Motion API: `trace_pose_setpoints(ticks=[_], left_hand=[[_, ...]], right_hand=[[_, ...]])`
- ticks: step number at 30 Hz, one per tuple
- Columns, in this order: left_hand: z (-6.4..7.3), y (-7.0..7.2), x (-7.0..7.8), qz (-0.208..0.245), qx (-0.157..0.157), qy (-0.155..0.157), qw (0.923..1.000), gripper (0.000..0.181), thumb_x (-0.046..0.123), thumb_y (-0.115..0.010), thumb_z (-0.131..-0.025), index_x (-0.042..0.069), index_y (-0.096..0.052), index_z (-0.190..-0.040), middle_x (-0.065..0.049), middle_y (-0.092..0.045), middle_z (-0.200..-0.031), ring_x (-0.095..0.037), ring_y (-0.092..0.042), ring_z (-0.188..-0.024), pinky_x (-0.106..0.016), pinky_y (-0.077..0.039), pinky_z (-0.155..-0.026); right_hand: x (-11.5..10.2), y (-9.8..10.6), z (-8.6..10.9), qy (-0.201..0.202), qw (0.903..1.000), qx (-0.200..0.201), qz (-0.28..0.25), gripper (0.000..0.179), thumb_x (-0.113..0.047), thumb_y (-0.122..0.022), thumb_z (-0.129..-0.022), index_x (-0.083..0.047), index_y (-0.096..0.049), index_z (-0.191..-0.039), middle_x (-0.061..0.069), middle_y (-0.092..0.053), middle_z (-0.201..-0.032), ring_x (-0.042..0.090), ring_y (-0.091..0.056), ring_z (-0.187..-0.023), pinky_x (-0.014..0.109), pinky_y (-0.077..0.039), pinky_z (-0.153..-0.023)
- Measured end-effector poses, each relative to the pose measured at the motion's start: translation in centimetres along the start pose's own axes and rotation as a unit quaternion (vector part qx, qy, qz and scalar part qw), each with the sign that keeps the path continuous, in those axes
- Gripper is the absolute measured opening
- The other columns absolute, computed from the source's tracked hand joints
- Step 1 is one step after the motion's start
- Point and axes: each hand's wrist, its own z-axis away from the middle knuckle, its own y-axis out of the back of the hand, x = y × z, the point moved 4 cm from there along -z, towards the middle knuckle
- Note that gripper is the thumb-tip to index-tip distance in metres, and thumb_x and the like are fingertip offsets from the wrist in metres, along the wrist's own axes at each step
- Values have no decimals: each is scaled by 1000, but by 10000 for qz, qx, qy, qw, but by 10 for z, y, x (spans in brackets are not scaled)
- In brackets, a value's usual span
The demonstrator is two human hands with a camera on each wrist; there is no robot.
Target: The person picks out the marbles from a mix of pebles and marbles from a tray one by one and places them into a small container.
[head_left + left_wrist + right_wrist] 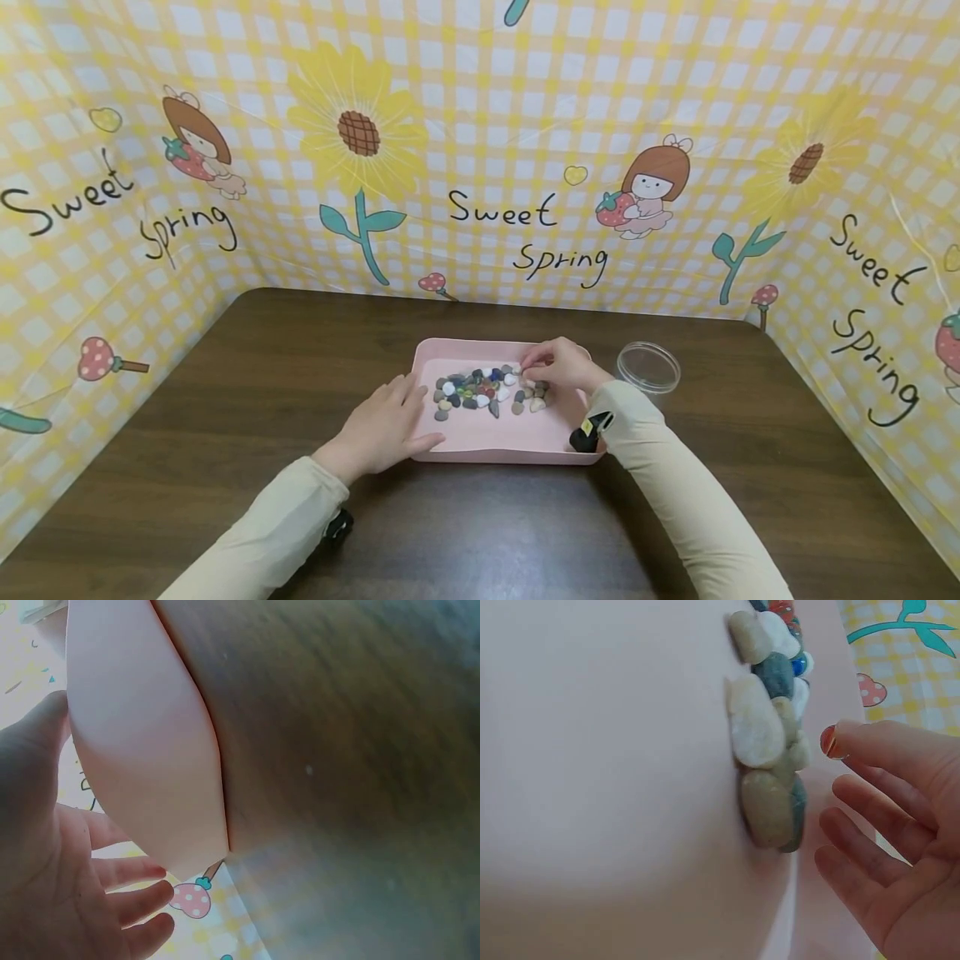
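A pink tray [502,435] holds a spread of pebbles [471,403] in grey, white and tan, with coloured glass marbles among them. Over the back right of this spread, my right hand [562,364] pinches a small red-orange marble [828,742] between thumb and forefinger. Its other fingers are bent loosely beside the white and tan pebbles [756,720] in the right wrist view. My left hand [384,425] lies along the tray's left side, fingers extended and thumb over the front left corner. The left wrist view shows the tray's outer wall [150,735] beside that hand.
A clear round dish [651,385] stands just right of the tray, near my right forearm. The dark wooden table [480,533] meets a yellow checked cloth [480,100] at the back and both sides. Black wrist devices [585,435] sit at the cuffs.
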Motion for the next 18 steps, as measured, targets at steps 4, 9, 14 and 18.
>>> trace_pose_setpoints(ticks=[4, 9, 14, 18], left_hand=[[-1, 0, 1, -268, 114, -33, 9996, 77, 57, -53, -86, -5, -48, -131, -26, -41, -142, -41, -38, -132, -52, -33, -108], [-2, -2, 1, -335, 112, 13, 9994, 76, 58, -52, -86, -4, -49, -131, -25, -41, -141, -42, -39, -132, -52, -33, -108], [-1, -2, 1, -299, 141, -14, 9995, 76, 57, -53, -86, -4, -49, -131, -25, -41, -141, -41, -40, -131, -52, -34, -108], [-1, -2, 0, -291, 130, -32, 9995, 75, 57, -52, -86, -4, -49, -131, -26, -41, -141, -41, -40, -131, -51, -34, -108]], right_hand=[[-3, 5, 3, 182, 9992, 40, -344, 13, -15, -69, -83, -7, -74, -91, 9, -67, -117, 27, -58, -115, 42, -44, -99], [-3, 11, 4, 381, 9973, 67, -621, 13, -13, -68, -83, -6, -73, -92, 13, -64, -121, 29, -57, -117, 43, -45, -100], [-5, 16, 6, 310, 9966, 40, -763, 14, -15, -68, -84, -6, -73, -94, 13, -63, -124, 29, -55, -120, 43, -43, -102], [-8, 18, 8, 300, 9962, 22, -814, 14, -14, -67, -84, -6, -73, -94, 13, -63, -124, 28, -54, -120, 43, -43, -102]])
